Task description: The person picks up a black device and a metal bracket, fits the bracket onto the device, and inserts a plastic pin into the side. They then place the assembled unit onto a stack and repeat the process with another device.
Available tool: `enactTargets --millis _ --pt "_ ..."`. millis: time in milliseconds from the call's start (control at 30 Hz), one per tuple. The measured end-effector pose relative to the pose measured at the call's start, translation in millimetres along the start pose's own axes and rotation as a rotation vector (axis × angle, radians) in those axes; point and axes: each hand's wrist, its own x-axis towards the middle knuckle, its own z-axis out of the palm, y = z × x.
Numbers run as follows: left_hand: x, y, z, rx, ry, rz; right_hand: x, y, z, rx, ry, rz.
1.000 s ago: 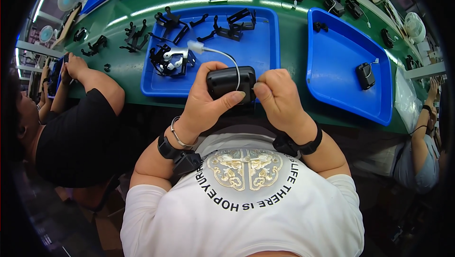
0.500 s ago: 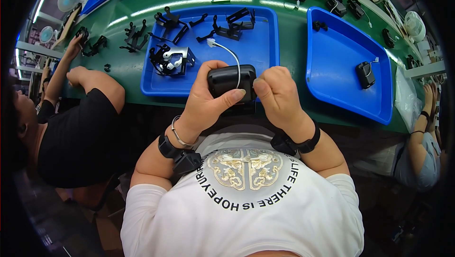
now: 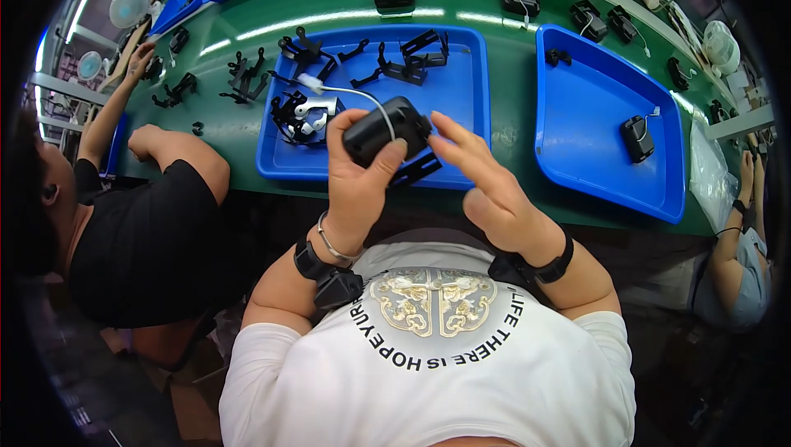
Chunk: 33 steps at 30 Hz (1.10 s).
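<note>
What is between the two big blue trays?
In the head view, only a bare strip of green table separates the left blue tray from the right blue tray.

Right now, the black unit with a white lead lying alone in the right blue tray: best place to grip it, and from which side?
Probably across the two long sides of the black unit, coming straight down from above. It lies flat and alone on the right blue tray, clear of the walls. Its white lead leaves the far end, so keep fingers off that end.
</note>
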Motion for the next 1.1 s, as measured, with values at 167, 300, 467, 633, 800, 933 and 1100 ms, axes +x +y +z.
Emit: enactTargets --millis 167,300,467,633,800,933,1100 --pt "0 -3 0 -0.072 0.018 -0.015 6 -7 -2 -0.086 0.195 0.114" --pt "3 5 -2 -0.061 0.036 -0.001 5 -3 2 -0.056 0.067 -0.027" --pt "0 -5 -5 0.036 0.053 0.021 5 -10 -6 -0.134 0.054 -0.031" --pt "6 -5 -4 -0.141 0.074 -0.037 12 7 -2 -0.114 0.082 0.014" --pt "3 -6 -1 -0.168 0.082 0.024 10 -4 -6 0.144 0.012 -0.167" --pt "6 -6 -3 -0.150 0.096 -0.011 11 7 10 -0.086 0.080 -0.051" --pt "4 -9 -4 -0.110 0.106 0.000 14 -5 -2 -0.193 0.213 0.056"
